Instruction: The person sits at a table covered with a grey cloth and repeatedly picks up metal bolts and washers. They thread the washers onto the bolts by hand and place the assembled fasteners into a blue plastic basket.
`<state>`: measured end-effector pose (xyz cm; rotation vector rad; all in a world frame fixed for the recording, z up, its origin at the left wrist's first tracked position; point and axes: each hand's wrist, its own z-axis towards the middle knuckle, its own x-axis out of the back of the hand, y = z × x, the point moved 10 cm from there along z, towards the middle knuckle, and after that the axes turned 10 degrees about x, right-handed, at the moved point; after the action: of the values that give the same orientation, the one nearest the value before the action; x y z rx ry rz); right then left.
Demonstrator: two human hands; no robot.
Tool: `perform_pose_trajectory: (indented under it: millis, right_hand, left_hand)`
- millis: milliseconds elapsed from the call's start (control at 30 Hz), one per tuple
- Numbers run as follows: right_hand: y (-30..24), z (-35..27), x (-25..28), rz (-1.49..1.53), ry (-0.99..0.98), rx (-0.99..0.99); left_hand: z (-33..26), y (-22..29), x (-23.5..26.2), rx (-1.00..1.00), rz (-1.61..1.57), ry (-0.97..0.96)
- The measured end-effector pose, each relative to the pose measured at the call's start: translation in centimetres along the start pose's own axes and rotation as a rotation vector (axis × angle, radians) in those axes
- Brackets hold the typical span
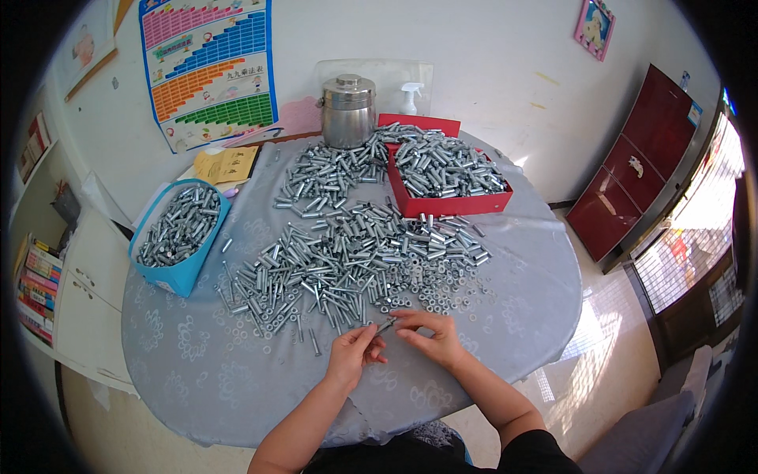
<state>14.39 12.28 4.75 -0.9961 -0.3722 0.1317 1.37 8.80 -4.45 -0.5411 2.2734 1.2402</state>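
Over the near edge of the heap, my left hand (354, 355) pinches a small metal bolt (384, 325) between thumb and fingers. The fingertips of my right hand (433, 335) are closed at the bolt's upper right end; whether a nut or washer is on it is too small to tell. Just beyond my hands lies a pile of long bolts (316, 276), with metal sleeves behind them. Small nuts and washers (438, 288) are scattered to the right of the bolts. One loose bolt (314, 342) lies left of my left hand.
A blue basket (189, 272) full of metal sleeves stands at the left. Behind the pile is a red box (458, 207) heaped with the same parts. A steel canister (348, 114) and a white spray bottle (410, 99) stand at the back. A grey cloth covers the rounded table (505, 347).
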Motion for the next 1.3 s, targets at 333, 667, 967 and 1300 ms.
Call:
perform_pose_trajectory:
  millis: [333,667,967,1300]
  right_hand:
    - [-0.2,0.8,0.6,-0.846,-0.042,0.094]
    - [4.4,-0.4,1.0,0.032,0.084,-0.248]
    - [2.2,0.2,-0.4,0.029,-0.119,-0.164]
    - [4.9,-1.5,-0.2,-0.207,-0.209,-0.360]
  left_hand:
    - [-0.1,0.5,0.2,-0.043,-0.007,0.023]
    - [-0.4,1.0,0.1,-0.056,0.043,0.068]
    - [-0.5,1.2,0.0,-0.066,0.118,0.089]
    - [-0.7,1.4,-0.8,-0.146,0.277,0.066]
